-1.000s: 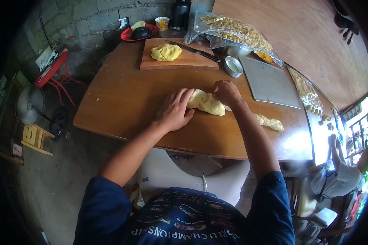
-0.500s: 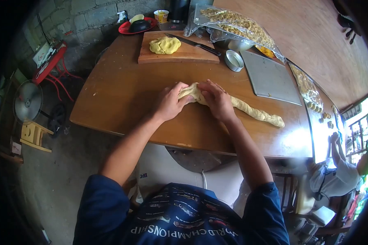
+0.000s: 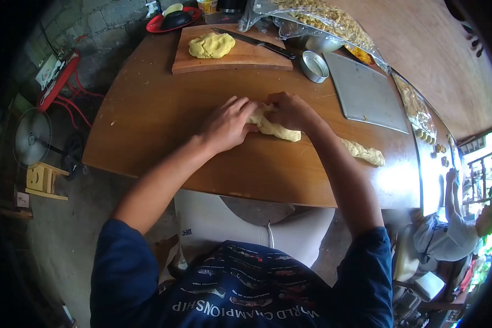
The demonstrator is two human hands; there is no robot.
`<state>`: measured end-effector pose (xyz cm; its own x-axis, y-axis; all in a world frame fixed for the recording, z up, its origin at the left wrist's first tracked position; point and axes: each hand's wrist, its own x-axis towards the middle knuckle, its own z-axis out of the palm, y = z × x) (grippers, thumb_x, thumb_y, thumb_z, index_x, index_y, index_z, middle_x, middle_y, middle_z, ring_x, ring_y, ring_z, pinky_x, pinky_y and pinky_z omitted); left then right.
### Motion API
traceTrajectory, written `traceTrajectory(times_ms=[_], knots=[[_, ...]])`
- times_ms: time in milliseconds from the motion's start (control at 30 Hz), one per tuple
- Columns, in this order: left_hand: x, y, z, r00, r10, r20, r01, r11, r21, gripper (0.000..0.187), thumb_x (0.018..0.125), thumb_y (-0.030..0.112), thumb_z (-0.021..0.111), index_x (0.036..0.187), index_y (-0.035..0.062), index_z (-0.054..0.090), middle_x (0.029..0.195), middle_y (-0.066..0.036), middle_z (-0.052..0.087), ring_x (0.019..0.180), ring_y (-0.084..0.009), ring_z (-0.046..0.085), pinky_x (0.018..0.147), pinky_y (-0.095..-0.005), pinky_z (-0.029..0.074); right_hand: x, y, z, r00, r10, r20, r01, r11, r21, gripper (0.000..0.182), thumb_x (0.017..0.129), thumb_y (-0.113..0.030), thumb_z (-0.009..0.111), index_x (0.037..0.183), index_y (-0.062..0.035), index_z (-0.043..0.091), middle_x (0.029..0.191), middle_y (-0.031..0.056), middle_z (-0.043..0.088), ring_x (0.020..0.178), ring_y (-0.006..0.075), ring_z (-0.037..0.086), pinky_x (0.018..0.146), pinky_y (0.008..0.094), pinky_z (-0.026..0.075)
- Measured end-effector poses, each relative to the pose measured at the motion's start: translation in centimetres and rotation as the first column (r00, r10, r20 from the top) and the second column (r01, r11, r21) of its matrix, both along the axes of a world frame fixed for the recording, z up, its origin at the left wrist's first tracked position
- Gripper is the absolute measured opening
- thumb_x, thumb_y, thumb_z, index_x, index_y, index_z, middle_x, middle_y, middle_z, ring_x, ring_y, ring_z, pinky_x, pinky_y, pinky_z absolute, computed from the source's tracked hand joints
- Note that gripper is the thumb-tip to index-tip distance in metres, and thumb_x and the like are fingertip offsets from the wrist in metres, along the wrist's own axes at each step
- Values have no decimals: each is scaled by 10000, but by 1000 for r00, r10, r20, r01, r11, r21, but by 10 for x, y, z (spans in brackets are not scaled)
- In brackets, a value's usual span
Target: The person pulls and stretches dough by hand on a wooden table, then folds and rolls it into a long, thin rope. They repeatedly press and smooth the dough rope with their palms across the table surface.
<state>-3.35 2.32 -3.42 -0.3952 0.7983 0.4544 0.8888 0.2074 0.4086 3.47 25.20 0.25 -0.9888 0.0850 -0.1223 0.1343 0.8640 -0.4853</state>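
Note:
A pale piece of dough (image 3: 279, 130) lies on the brown table (image 3: 164, 104) between my hands. My left hand (image 3: 229, 124) is closed on its left end, fingers curled over the top and thumb below. Bent over the upper middle of the dough, my right hand (image 3: 290, 112) pinches it. A second, rope-like length of dough (image 3: 366, 152) lies to the right, partly hidden behind my right forearm. Beyond my hands, a yellow lump of dough (image 3: 212, 46) and a knife (image 3: 257, 42) rest on the wooden board (image 3: 229, 61).
A round metal tin (image 3: 314, 66) and a flat metal tray (image 3: 366, 95) stand right of the board. Behind them is a plastic-covered tray of pieces (image 3: 328, 23). A red plate (image 3: 155, 25) holds a black bowl at the back left. Another person (image 3: 454, 238) is at the far right.
The left part of the dough now shows as a short piece apart from the right length. My right hand has moved slightly up, and the view has shifted.

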Motion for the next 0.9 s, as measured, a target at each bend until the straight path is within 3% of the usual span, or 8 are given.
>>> traceTrajectory(times_ms=[133, 267, 433, 500, 600, 733, 800, 900], knots=[[-25, 18, -1, 999, 6, -38, -10, 995, -103, 369, 899, 41, 760, 1254, 20, 660, 1264, -177, 726, 1188, -433, 689, 978, -537, 566, -13, -31, 15, 997, -57, 55, 35, 939, 342, 312, 980, -301, 727, 1203, -95, 797, 1216, 220, 793, 1155, 416, 762, 1031, 510, 599], [-34, 41, 5, 986, 136, 91, -128, 988, -87, 222, 923, 98, 733, 1119, 41, 644, 1001, -229, 766, 959, -499, 733, 792, -604, 587, -1, -29, -15, 949, -234, -213, 284, 927, 245, 311, 1003, -291, 633, 1210, -113, 782, 1163, 213, 798, 1067, 426, 774, 947, 526, 617], [-33, 48, -15, 958, 264, 112, -250, 960, -123, 185, 993, 187, 701, 1100, 49, 640, 1006, -232, 772, 969, -503, 728, 800, -597, 581, 18, -37, -40, 846, -235, -479, 324, 939, 112, 323, 1010, -298, 622, 1246, -108, 734, 1150, 196, 777, 1120, 412, 733, 987, 531, 579], [-21, 35, -51, 983, 184, 7, -179, 950, 257, 196, 1019, 218, 676, 1068, 33, 637, 987, -227, 769, 943, -505, 721, 797, -583, 583, 34, -40, -48, 747, -199, -635, 263, 965, 7, 329, 1012, -301, 620, 1258, -104, 714, 1154, 185, 760, 1146, 408, 706, 1021, 538, 551], [23, -27, 2, 952, 104, 289, -47, 980, -195, 273, 1040, 196, 657, 1224, -2, 619, 1125, -282, 725, 1090, -525, 675, 932, -560, 555, 89, -65, -32, 795, 86, -600, 82, 965, 247, 352, 1024, -367, 657, 1258, -109, 703, 1172, 159, 704, 1179, 399, 638, 1079, 552, 476], [54, -70, 25, 903, 52, 427, 97, 942, -321, 439, 1007, 191, 730, 1390, 25, 593, 1288, -289, 679, 1243, -516, 637, 1056, -550, 529, 108, -87, -29, 837, 146, -528, 40, 945, 324, 448, 1015, -505, 693, 1245, -121, 698, 1178, 139, 681, 1161, 388, 609, 1083, 549, 434], [66, -80, 20, 983, -63, 174, 56, 997, 46, 629, 955, 168, 803, 1517, 56, 543, 1408, -246, 624, 1345, -474, 605, 1149, -529, 504, 100, -90, -35, 838, 131, -529, 91, 923, 373, 460, 1003, -531, 704, 1212, -121, 707, 1139, 138, 741, 1102, 367, 670, 1026, 528, 484], [72, -81, 28, 985, -53, -165, 45, 998, -49, 767, 924, 166, 833, 1598, 75, 478, 1523, -218, 537, 1423, -444, 553, 1229, -509, 452, 78, -87, -42, 845, 93, -526, 104, 937, 333, 418, 1007, -498, 702, 1197, -126, 720, 1055, 129, 793, 1030, 338, 736, 941, 505, 541]])
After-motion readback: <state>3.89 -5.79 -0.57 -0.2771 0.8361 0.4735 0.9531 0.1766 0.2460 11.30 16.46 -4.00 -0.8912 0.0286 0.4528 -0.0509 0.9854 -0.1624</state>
